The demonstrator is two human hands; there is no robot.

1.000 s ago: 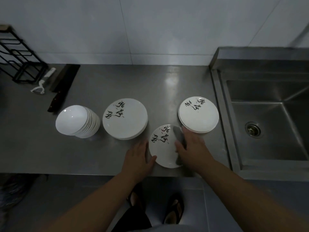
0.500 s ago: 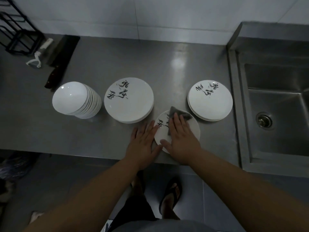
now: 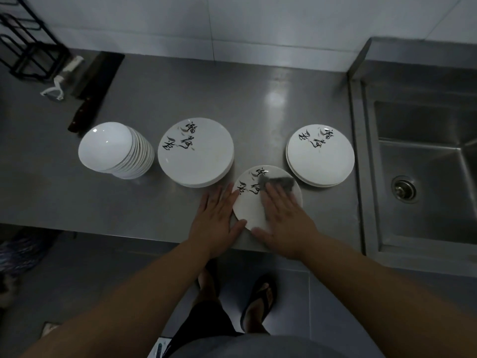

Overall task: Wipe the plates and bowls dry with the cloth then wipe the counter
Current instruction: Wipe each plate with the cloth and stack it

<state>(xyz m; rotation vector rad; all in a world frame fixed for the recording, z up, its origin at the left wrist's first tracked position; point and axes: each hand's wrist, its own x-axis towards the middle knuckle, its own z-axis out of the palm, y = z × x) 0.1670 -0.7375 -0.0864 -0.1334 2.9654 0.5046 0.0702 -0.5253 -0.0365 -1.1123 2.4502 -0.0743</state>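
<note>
A single white plate point(image 3: 249, 211) with black brush lettering lies at the steel counter's point(image 3: 129, 202) front edge. My right hand point(image 3: 282, 218) lies flat on it, straight fingers pressing a grey cloth point(image 3: 280, 183) onto its far right part. Flat on the counter, my left hand point(image 3: 215, 218) touches the plate's left rim with fingers and thumb. A stack of the same plates point(image 3: 196, 153) sits behind on the left, a lower stack point(image 3: 321, 156) on the right. Stacked white bowls point(image 3: 113, 151) lean at the far left.
A steel sink point(image 3: 426, 177) with a drain lies to the right of the counter. At the back left are a cleaver point(image 3: 90, 91), a white peeler point(image 3: 55, 90) and a black wire rack point(image 3: 28, 47). A tiled wall runs behind.
My right hand has gone from gripping the cloth at the plate's right rim to pressing it flat, and has slid it toward the plate's far right. The view shifted.
</note>
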